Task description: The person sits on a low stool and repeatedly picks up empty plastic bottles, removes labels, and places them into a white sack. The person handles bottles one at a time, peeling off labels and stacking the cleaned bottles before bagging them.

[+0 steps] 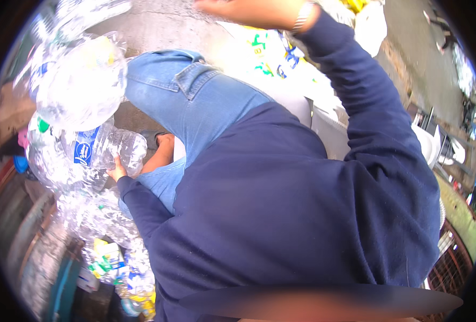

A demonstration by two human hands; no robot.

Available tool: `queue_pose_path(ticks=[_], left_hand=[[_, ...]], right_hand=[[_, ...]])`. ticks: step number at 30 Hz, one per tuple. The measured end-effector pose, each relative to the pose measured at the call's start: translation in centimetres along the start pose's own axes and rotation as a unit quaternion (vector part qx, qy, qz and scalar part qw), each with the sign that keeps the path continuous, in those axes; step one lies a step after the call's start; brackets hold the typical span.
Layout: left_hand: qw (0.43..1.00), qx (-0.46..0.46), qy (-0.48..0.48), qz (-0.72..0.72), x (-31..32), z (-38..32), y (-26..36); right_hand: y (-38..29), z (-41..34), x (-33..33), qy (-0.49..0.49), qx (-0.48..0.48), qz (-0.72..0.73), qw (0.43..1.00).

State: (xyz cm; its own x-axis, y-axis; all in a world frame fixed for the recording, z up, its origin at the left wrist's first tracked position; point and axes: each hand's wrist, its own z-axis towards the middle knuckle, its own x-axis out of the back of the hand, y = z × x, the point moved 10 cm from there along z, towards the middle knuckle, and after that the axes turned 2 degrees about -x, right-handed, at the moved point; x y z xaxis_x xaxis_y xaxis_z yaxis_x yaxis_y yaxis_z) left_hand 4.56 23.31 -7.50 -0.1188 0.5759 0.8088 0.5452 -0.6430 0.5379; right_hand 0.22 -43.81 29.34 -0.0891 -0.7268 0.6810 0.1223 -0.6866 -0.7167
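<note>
My left hand (118,170) grips a large clear plastic bottle (127,147) that lies on its side and bears a blue label. Only its thumb and part of the fingers show against the plastic. Right beside it, more big clear bottles (81,84) are heaped up, and a green cap (43,124) shows among them. High in the picture is my right hand (254,12), raised over the ground with a metal-banded watch or bracelet (303,17) at the wrist. The top edge cuts that hand off, so its fingers and anything in them are partly hidden.
Crumpled plastic and torn coloured labels (105,261) lie low on the left. To the right of my knees, a bright white surface (278,84) carries more labels. A white sack (370,30) stands beyond. White plastic chairs (427,145) and a rusty metal grille (451,257) are at the right.
</note>
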Motion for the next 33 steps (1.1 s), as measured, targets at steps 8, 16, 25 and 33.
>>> queue_pose_path(ticks=[8, 16, 25, 33], left_hand=[[0.974, -0.012, 0.019, 0.225, -0.1, 0.7, 3.5], [0.944, 0.099, 0.06, 0.31, 1.8, -2.2, 2.5], [0.918, 0.238, -0.072, 0.31, -0.4, 1.0, -1.8], [0.97, 0.103, -0.008, 0.221, -1.8, 2.4, 1.6]], right_hand=[[32.1, -23.0, -25.2, -0.706, -0.337, -0.001, 0.623], [20.4, -29.9, -26.2, -0.702, -0.389, 0.359, 0.477], [19.5, -25.1, -24.6, -0.554, -0.222, 0.166, 0.785], [20.4, -27.6, -25.5, -0.587, -0.359, 0.287, 0.666]])
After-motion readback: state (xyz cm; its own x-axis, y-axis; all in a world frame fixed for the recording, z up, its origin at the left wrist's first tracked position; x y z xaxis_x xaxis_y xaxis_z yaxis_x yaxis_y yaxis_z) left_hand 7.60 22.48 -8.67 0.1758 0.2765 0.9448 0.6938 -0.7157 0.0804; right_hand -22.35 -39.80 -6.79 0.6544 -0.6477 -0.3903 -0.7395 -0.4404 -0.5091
